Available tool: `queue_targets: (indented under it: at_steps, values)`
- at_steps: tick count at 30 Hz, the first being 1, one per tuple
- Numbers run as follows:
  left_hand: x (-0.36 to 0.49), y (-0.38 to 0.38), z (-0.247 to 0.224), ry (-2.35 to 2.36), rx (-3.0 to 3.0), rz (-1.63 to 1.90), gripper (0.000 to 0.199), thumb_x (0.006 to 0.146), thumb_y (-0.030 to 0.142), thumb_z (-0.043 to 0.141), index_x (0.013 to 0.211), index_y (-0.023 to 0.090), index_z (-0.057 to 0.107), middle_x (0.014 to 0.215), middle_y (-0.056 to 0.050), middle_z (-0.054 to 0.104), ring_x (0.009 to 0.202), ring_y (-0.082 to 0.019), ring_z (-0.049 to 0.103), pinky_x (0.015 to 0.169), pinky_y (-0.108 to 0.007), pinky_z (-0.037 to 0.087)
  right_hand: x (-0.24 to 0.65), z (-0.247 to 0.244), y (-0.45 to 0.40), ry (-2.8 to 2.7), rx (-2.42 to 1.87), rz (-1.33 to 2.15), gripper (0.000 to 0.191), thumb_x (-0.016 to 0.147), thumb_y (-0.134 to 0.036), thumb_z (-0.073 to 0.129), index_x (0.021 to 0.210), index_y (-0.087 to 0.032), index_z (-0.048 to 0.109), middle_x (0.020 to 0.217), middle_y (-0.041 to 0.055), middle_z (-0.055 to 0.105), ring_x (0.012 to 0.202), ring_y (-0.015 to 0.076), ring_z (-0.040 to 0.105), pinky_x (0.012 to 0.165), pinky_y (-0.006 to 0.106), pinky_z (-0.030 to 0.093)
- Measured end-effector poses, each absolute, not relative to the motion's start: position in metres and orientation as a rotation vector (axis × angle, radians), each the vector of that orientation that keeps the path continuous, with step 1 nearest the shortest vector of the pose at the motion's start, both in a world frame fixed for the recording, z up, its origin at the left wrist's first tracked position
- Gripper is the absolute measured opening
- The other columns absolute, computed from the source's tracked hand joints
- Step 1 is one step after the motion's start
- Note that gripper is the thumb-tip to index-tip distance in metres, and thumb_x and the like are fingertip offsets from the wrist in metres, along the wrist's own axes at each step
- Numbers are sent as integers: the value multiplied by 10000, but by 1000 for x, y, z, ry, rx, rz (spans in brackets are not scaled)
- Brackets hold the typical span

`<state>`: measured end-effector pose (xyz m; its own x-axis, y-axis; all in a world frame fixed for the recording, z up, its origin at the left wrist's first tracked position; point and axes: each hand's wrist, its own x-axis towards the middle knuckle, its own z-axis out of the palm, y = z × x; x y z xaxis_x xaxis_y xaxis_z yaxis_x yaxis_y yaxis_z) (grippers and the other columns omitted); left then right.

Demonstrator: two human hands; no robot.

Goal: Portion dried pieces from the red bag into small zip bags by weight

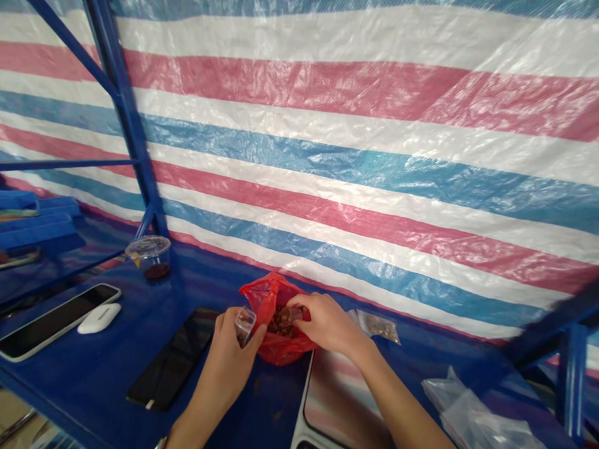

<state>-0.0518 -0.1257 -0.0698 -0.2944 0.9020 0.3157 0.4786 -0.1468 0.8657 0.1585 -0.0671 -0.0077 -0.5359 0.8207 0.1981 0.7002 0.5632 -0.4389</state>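
Red plastic bag [267,339] open between both hands

From the head camera, the bag sits on a blue tabletop [254,418], its mouth gaping and a heap of dark brown pieces [281,322] inside; what they are is too small to tell. The left hand [231,367] is closed around a small clear plastic cup [244,325], tilted at the bag's edge. The right hand [325,325] reaches in from the other side, its fingers [308,311] pinching a clear plastic piece [296,314] at the bag's mouth, right against the dark pieces.

Just beyond the right hand lies a small clear bag [378,327] holding brownish bits. A digital scale [344,405] sits just below the red bag, with nothing on its shiny top. Farther left stands a lidded clear plastic cup [149,257] with a dark layer at the bottom. Loose clear plastic bags [489,425] lie at the lower right. A black smartphone [174,358] lies beside the left hand, and another phone [54,321] lies near a white oval device [99,318]. A striped tarpaulin [362,154] hangs behind the tabletop.
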Motion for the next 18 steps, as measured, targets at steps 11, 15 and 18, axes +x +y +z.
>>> queue_targets:
  at_steps: [11,15,18]
  values:
    - [-30,-120,-28,1182,1502,1496,278,944,380,629,1145,240,497,950,5,614,878,-168,638,836,-304,534,159,21,-84,-2314,-956,438,493,908,-90,603,1370,-254,646,1367,98,666,1285,244,613,1137,437,453]
    - [-13,-110,-15,882,1495,1273,389,895,352,661,1141,266,372,947,33,570,821,-137,622,750,-269,517,167,54,-108,-2277,-851,468,345,967,-112,592,1241,-294,698,1225,50,691,1159,200,647,1047,362,506]
    - [2,-103,-5,666,1559,1094,428,886,319,674,1141,274,333,956,35,543,781,-119,595,697,-244,476,181,66,-120,-2264,-943,412,202,978,-147,616,1085,-278,727,1140,39,688,1082,198,654,980,342,511]
